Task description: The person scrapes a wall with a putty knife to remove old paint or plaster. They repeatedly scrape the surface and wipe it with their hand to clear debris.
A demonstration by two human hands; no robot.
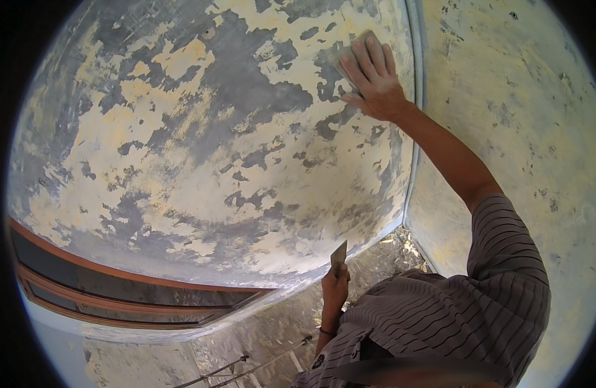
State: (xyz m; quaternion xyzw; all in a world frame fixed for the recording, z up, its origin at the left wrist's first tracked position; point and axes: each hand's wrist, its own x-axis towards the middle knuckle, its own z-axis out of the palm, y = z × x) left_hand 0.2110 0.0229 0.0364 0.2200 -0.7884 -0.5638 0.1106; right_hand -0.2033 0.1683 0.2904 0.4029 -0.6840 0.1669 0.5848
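My right hand (375, 82) is raised to the upper part of a patchy wall (259, 160), close to its inner corner. Under my spread fingers lies a grey-brown flat piece, apparently sandpaper or a sanding pad (345, 68), held against the surface. Most of that piece is hidden by the hand. Lower down, near my body, my left hand (335, 286) grips a flat-bladed scraper (339, 254), its blade pointing upward. The blade appears apart from the wall. Cream and yellow coating alternates with exposed grey patches across the wall.
A pale pipe or cable (416, 63) runs down the corner beside a second wall (511, 121). At lower left is an orange-brown window frame (133, 279). A ladder (249, 371) or similar metal frame stands below, above ground with debris (399, 247).
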